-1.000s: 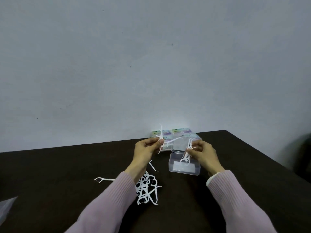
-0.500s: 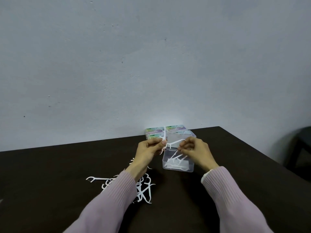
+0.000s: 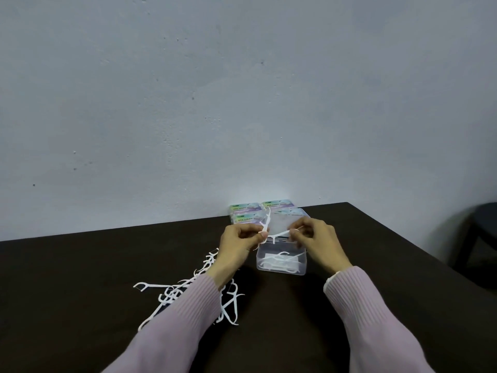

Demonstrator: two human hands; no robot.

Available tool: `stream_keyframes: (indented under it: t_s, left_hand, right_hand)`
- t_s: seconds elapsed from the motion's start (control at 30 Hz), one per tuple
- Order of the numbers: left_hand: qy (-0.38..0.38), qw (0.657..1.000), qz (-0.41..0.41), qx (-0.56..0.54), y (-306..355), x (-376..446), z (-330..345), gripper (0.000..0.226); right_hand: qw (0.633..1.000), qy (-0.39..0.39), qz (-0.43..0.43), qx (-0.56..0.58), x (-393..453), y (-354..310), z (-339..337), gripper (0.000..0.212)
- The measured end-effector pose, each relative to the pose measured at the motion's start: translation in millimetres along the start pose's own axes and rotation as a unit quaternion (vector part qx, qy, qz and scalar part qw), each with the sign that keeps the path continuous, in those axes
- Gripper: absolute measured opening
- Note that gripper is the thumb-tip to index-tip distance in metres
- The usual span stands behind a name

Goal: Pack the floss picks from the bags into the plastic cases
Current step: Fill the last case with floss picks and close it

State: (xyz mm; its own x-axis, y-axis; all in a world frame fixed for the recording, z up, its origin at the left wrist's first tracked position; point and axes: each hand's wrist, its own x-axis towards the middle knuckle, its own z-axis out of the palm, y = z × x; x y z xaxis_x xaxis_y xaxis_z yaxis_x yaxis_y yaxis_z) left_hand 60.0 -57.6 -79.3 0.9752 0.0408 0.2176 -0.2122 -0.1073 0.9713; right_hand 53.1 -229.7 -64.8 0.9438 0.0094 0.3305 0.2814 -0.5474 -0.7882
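The person's right hand point(image 3: 320, 239) pinches one thin white plastic floss pick point(image 3: 279, 233) by its handle end, just right of the middle of the frame. The left hand point(image 3: 239, 242) is curled around a small bunch of white picks point(image 3: 265, 224), and one sticks straight up from its fingers. A second ago the right hand was down at the small clear plastic case point(image 3: 281, 261), dropping picks in. Now it has come back up to the left hand and taken hold of the next pick. So a few picks are packed and one more is on its way.

The pinched pick lies almost flat, its long line running left to right. Its forked floss end points left, toward the left hand.

The case sits open just below both hands. A loose pile of white picks point(image 3: 188, 292) waits on the dark table point(image 3: 80, 292), lower left.
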Motion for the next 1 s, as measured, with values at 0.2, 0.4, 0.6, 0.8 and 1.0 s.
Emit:
stream_keyframes:
  t_s: [0.2,0.4,0.6,0.8,1.0]
  left_hand:
    - [-0.046,0.978,0.086,0.183,-1,-2,9,0.021]
    - [-0.088,0.961,0.122,0.233,-2,-5,11,0.031]
    - [-0.058,0.976,0.114,0.178,-3,-4,3,0.022]
    - [-0.056,0.971,0.103,0.206,-9,-3,-3,0.018]
    - [-0.063,0.977,0.096,0.178,7,-5,-14,0.014]
  right_hand:
    - [0.995,0.001,0.013,-0.104,-2,9,-7,0.006]
    - [0.989,-0.015,0.008,-0.148,-5,2,-10,0.011]
    - [0.975,-0.102,0.017,-0.199,-9,-2,-13,0.012]
    - [0.961,-0.118,-0.016,-0.249,-9,-3,-9,0.008]
    - [0.967,-0.081,-0.072,-0.231,-10,-11,-2,0.009]
